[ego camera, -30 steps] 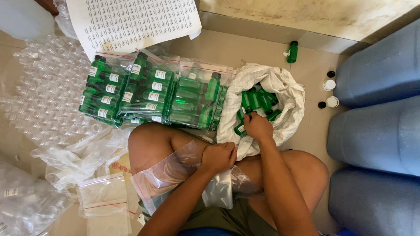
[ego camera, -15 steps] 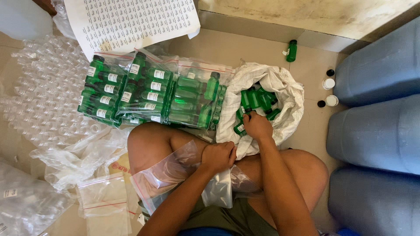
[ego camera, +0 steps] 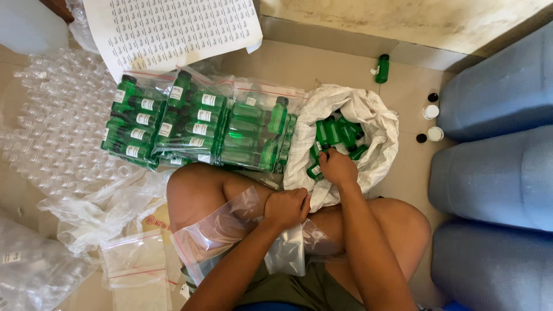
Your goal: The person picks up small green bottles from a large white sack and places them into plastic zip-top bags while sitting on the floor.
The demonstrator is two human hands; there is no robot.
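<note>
A: Upper left of frame? 
B: Printed paper sheet (ego camera: 173, 31); clear empty bottles (ego camera: 57, 132) massed on the floor beneath it.

A: Right side? 
B: Three blue jugs (ego camera: 495, 173) stacked along the edge; small caps (ego camera: 431, 112) beside them; lone green bottle (ego camera: 382, 68) near the wall.

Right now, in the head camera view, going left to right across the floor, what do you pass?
Clear empty bottles → bagged green bottles → white sack of loose green bottles, with the right hand reaching in → small caps → blue drums. The left hand holds a clear zip bag on the lap.
</note>
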